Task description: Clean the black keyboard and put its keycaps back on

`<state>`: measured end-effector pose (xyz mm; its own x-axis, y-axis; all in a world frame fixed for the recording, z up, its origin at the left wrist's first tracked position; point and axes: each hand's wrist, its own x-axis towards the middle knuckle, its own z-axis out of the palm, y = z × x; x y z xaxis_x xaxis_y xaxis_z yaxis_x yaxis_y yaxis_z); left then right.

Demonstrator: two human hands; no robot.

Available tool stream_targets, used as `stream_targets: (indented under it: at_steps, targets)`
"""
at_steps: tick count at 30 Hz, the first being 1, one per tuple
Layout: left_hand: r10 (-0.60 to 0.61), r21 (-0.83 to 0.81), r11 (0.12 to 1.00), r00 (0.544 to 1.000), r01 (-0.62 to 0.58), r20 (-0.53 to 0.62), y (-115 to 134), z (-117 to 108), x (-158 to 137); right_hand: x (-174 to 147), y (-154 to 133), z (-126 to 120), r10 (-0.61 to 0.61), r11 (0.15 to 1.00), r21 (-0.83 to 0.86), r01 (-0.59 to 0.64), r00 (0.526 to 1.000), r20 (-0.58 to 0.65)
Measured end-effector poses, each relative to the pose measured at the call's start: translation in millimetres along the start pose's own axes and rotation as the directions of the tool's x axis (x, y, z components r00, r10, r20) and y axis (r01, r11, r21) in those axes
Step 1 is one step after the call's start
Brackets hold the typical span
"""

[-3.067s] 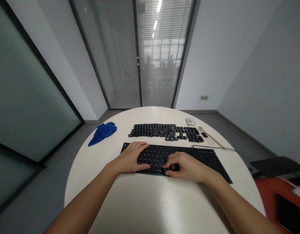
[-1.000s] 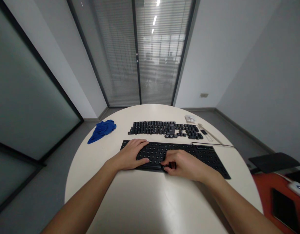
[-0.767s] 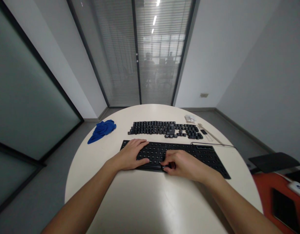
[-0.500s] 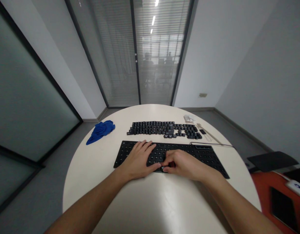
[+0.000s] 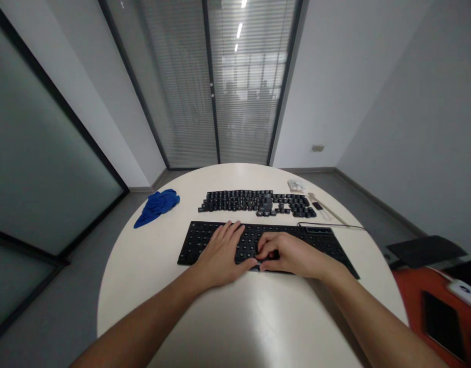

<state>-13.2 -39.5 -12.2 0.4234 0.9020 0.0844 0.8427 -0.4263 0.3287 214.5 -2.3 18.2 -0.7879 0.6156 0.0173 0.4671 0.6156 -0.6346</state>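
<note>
A black keyboard base (image 5: 194, 242), its keycaps taken off, lies across the round table in front of me. My left hand (image 5: 221, 256) rests flat on its left-middle part with fingers stretched out, the thumb reaching toward the front edge. Close beside that thumb, my right hand (image 5: 291, 254) has its fingers curled in a pinch at the keyboard's lower middle. Whatever sits between those fingertips is hidden. Behind the keyboard, loose black keycaps (image 5: 237, 200) are laid out in rows, in keyboard order.
A crumpled blue cloth (image 5: 157, 206) lies on the white table (image 5: 139, 286) at left. To the right are a small clear bag (image 5: 296, 185), a thin stick-like tool (image 5: 327, 208), a wire loop (image 5: 325, 215) and the keyboard's cable (image 5: 335, 224). A dark phone (image 5: 444, 324) lies on an orange seat (image 5: 404, 294).
My left thumb has moved slightly right along the front edge. The right hand's fingers have shifted a little to the right too, and the small piece near the fingertips is less visible.
</note>
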Motion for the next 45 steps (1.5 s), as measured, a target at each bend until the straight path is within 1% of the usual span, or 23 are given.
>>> stream_targets:
  at_steps: [5, 10, 15, 21, 23, 25, 28, 31, 34, 40, 43, 45]
  targets:
    - [-0.030, -0.005, 1.000, 0.999, 0.030, 0.038, 3.5, -1.5, 0.4, 0.8, 1.2, -0.3, -0.010, 1.000, -0.004, 0.010, 1.000, 0.015]
    - [-0.046, 0.006, 0.999, 0.997, 0.046, 0.067, 5.4, 1.8, 1.7, 0.3, 4.8, 0.9, -0.020, 1.000, -0.007, 0.020, 1.000, 0.007]
    - [-0.033, 0.041, 0.999, 0.998, 0.031, 0.045, 6.7, 4.9, 0.0, -1.3, 9.8, 3.7, -0.027, 1.000, -0.012, 0.027, 1.000, -0.015]
    - [-0.021, 0.086, 0.996, 0.999, 0.018, 0.030, 8.2, 2.2, -3.3, -0.1, 12.5, 1.5, -0.053, 0.998, 0.045, 0.054, 0.998, -0.027]
    - [-0.013, 0.096, 0.995, 1.000, 0.011, 0.021, 7.1, 0.9, -4.6, 2.4, 13.7, -0.1, -0.048, 0.999, -0.003, 0.048, 0.994, -0.094]
    - [-0.010, 0.102, 0.995, 1.000, 0.008, 0.017, 5.2, -0.3, -6.1, 6.0, 16.5, -2.3, -0.032, 0.995, -0.104, 0.010, 0.978, -0.208]
    - [-0.010, 0.113, 0.994, 1.000, 0.008, 0.014, 2.1, -1.8, -8.3, 12.6, 25.2, -6.2, -0.006, 0.956, -0.274, -0.101, 0.931, -0.364]
    - [-0.008, 0.127, 0.992, 1.000, 0.006, 0.019, 0.6, -3.1, -9.4, 19.7, 37.0, -9.2, 0.005, 0.899, -0.388, -0.203, 0.890, -0.455]
    - [-0.011, 0.135, 0.991, 0.999, 0.007, 0.032, 1.5, -5.1, -9.2, 26.6, 46.3, -10.5, -0.004, 0.844, -0.469, -0.259, 0.873, -0.488]
    - [-0.032, 0.143, 0.990, 0.996, 0.020, 0.088, 1.5, -15.6, -11.7, 43.4, 49.8, -11.3, -0.035, 0.767, -0.572, -0.291, 0.871, -0.489]
    - [-0.027, 0.132, 0.991, 0.994, 0.012, 0.110, -3.6, -20.5, -15.1, 51.6, 50.7, -9.3, -0.033, 0.759, -0.580, -0.297, 0.872, -0.489]
    - [-0.021, 0.119, 0.993, 0.994, 0.008, 0.109, -7.9, -21.1, -17.1, 55.6, 52.2, -7.0, -0.036, 0.765, -0.579, -0.281, 0.880, -0.474]
